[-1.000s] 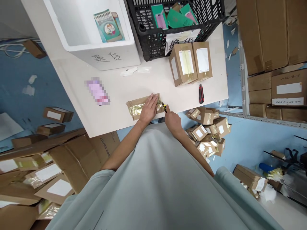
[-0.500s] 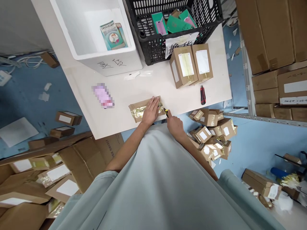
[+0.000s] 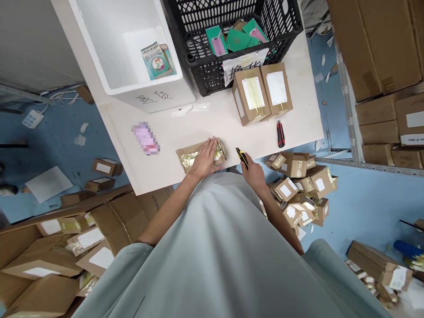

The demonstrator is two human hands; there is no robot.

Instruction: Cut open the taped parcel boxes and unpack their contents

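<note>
A small brown cardboard package (image 3: 188, 159), wrapped in shiny tape, lies at the table's front edge. My left hand (image 3: 204, 160) rests flat across its right half with the fingers stretched out, hiding part of it. To the right of the package, my right hand (image 3: 254, 171) is wrapped round a yellow and black box cutter (image 3: 242, 155). Its tip points up and left, apart from the package. A second box cutter, red and black (image 3: 280, 134), lies on the table farther right.
Two labelled cardboard boxes (image 3: 248, 98) stand before a black plastic crate (image 3: 208, 79) of green packets. A white foam bin (image 3: 152, 97) holds booklets. A blurred pink item (image 3: 145, 138) lies on the table (image 3: 165, 128) at left. Parcels (image 3: 298, 190) are heaped on the floor at right.
My right hand has drawn the yellow box cutter away from the package, to the right. My left hand has stayed on the package. The whole view has shifted slightly.
</note>
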